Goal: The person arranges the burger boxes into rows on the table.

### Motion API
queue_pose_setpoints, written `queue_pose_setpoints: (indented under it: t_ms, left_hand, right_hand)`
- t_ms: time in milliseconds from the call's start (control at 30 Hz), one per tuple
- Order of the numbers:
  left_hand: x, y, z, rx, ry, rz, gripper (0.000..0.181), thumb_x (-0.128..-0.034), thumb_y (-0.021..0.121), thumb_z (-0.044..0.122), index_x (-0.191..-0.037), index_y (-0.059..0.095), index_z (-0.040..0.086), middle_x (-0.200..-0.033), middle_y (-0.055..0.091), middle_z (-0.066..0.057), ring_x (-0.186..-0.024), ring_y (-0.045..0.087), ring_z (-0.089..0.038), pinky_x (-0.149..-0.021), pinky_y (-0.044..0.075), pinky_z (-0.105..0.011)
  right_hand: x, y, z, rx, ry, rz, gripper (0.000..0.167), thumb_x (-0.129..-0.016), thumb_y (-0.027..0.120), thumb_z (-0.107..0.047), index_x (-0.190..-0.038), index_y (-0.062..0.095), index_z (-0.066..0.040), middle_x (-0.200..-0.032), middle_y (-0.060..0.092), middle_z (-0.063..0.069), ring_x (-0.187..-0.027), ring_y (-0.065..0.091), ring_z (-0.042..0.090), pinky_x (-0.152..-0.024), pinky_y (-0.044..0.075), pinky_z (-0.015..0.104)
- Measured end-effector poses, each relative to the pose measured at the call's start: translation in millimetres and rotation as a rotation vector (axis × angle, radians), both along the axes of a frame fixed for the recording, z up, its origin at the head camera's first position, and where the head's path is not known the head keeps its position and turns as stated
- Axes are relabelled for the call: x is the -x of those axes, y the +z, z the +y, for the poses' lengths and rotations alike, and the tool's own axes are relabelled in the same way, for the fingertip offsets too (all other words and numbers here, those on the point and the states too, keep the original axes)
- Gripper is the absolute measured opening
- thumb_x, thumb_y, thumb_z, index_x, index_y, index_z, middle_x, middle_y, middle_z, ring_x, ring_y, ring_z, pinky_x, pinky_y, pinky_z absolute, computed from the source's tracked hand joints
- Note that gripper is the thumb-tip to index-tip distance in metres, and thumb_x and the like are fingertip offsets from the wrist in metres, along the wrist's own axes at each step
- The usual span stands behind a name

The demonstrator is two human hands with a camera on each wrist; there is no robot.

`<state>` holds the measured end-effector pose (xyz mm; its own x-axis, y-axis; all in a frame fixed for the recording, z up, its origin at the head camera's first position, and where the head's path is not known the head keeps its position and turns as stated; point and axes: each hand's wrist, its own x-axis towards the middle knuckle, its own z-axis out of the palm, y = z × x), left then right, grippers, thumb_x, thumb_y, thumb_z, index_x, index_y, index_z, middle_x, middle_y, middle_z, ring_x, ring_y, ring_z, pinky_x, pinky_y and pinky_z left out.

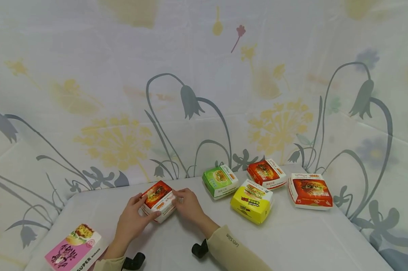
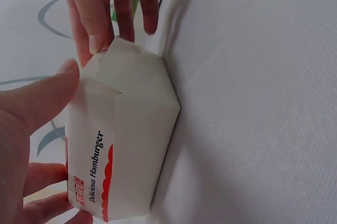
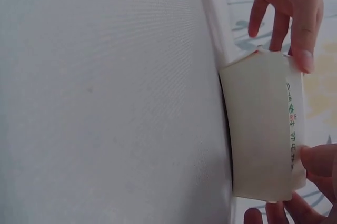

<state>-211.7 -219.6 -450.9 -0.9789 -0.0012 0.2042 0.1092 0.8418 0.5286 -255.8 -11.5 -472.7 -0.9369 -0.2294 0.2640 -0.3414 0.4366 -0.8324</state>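
A red and white hamburger box [image 1: 158, 196] rests on the table left of centre, its lid down. My left hand [image 1: 131, 218] holds its left side, thumb near the front corner and fingers along the far edge. At the right side, my right hand [image 1: 190, 207] pinches the box edge between thumb and fingers. Seen in the left wrist view, the white side of the hamburger box [image 2: 131, 129] reads "Delicious Hamburger", and a side flap stands slightly loose at a corner. The right wrist view shows a plain side of the hamburger box [image 3: 260, 129] with green lettering above it.
A pink box [image 1: 73, 248] lies at the front left. To the right stand a green box [image 1: 220, 180], a yellow box [image 1: 252, 201] and two red boxes, one farther back [image 1: 266, 174] and one far right [image 1: 311, 191]. A flower-printed curtain [image 1: 204, 131] hangs behind the white table.
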Motion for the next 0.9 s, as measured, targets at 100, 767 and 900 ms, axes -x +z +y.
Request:
queue_pose_setpoints:
  t_ms: [100,767,900]
  left_hand:
    - [1.6,0.9,-2.7,-0.008,-0.018,-0.007,0.092,-0.0782,0.08,0.054,-0.143,0.049,-0.004,-0.15,0.04,-0.024,-0.133,0.042,-0.047,-0.1,0.04,-0.062]
    - [13.0,12.8,-17.9,-0.103,-0.22,-0.129,0.084,-0.0825,0.081,0.036,-0.146,0.044,-0.003,-0.16,0.028,-0.018,-0.141,0.028,-0.048,-0.102,0.04,-0.062]
    - [14.5,12.8,-19.2,-0.119,-0.25,-0.139,0.079,-0.0844,0.08,0.028,-0.146,0.043,-0.006,-0.16,0.024,-0.02,-0.141,0.028,-0.049,-0.098,0.045,-0.059]
  right_hand:
    - [-1.5,0.4,2,0.007,0.005,-0.014,0.037,-0.09,0.07,-0.007,-0.126,0.067,-0.001,-0.112,0.064,0.013,-0.108,0.061,0.031,-0.095,0.048,0.046]
    - [10.5,0.4,7,-0.03,0.167,-0.137,0.051,-0.088,0.077,-0.02,-0.137,0.063,-0.017,-0.155,0.041,0.01,-0.14,0.038,0.034,-0.109,0.038,0.049]
    - [10.1,-5.9,4,-0.015,0.142,-0.106,0.05,-0.086,0.079,-0.02,-0.134,0.065,-0.014,-0.151,0.045,0.012,-0.138,0.042,0.036,-0.108,0.038,0.051]
